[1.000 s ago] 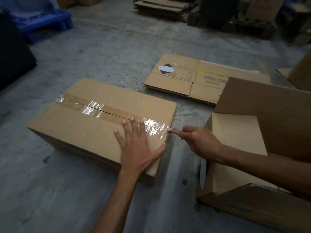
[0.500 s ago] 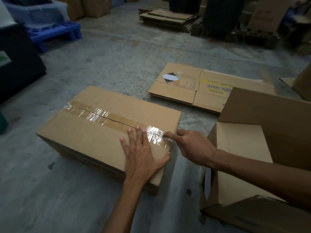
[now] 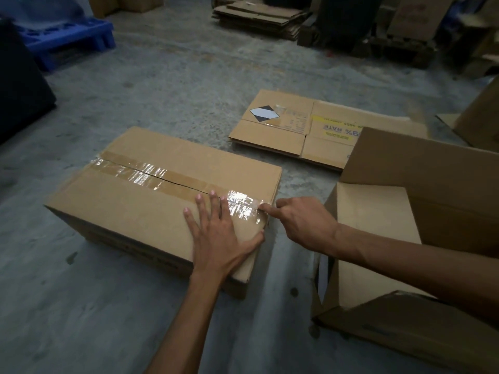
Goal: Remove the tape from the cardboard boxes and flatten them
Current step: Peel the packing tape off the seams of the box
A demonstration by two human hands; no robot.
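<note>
Picking at the tape point(image 3: 172, 182) end on the sealed box point(image 3: 151, 211) at centre floor, the right hand point(image 3: 302, 225) pinches with its fingers point(image 3: 266, 209); the left hand point(image 3: 218, 236) lies spread flat on the lid. One flattened box point(image 3: 272, 130) lies beyond; the opened box point(image 3: 405, 211) at right is not yet flattened.

flattened box point(image 3: 272, 130), upside-down "9% RATE"

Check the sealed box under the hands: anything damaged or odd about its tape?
The tape on the sealed box is wrinkled and crinkled near the right hand, whose fingertips sit at its end on the box edge. The left hand lies flat on top. Nothing else stands out.
</note>
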